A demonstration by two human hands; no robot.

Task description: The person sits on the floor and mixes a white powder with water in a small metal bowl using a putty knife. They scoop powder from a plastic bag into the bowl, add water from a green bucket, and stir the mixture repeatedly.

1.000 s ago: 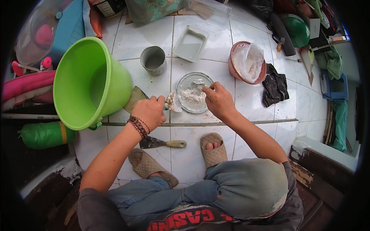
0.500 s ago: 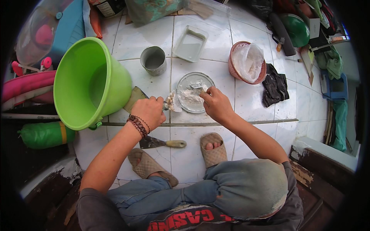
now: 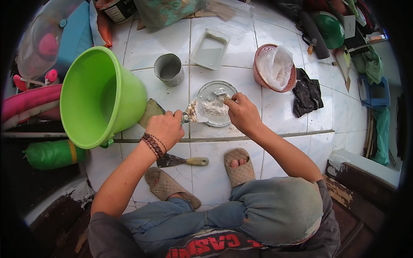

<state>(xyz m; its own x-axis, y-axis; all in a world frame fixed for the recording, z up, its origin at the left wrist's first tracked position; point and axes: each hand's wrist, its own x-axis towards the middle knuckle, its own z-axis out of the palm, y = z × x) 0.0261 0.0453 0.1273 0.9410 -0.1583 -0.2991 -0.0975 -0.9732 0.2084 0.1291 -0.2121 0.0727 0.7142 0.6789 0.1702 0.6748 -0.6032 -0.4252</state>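
Note:
My left hand [image 3: 165, 129] is closed around a putty knife [image 3: 193, 111] whose blade points right, smeared with whitish, brownish paste, at the left rim of a round clear dish [image 3: 210, 125]. White powder or paste [image 3: 215, 108] lies in the dish. Over the dish's right side, my right hand [image 3: 243, 112] pinches a small metal-bladed scraper [image 3: 220, 92], its handle mostly hidden by the fingers. An olive flat blade-like piece [image 3: 150, 112] shows left of my left hand, partly covered by it. Nearer me, another putty knife [image 3: 183, 161] with a dark blade and wooden handle lies on the tiles.
A large green bucket [image 3: 133, 94] stands at left. Beyond the dish are a grey cup [image 3: 169, 70] and a clear rectangular tub [image 3: 211, 49]. To the right sit a pink basket [image 3: 260, 79] holding a white plastic bag [image 3: 276, 66] and a black bag [image 3: 308, 96].
The scraper in my right hand has tilted, its blade now showing more upright over the dish. My left hand's putty knife has turned slightly, showing more of its blade. The whole view has shifted slightly.

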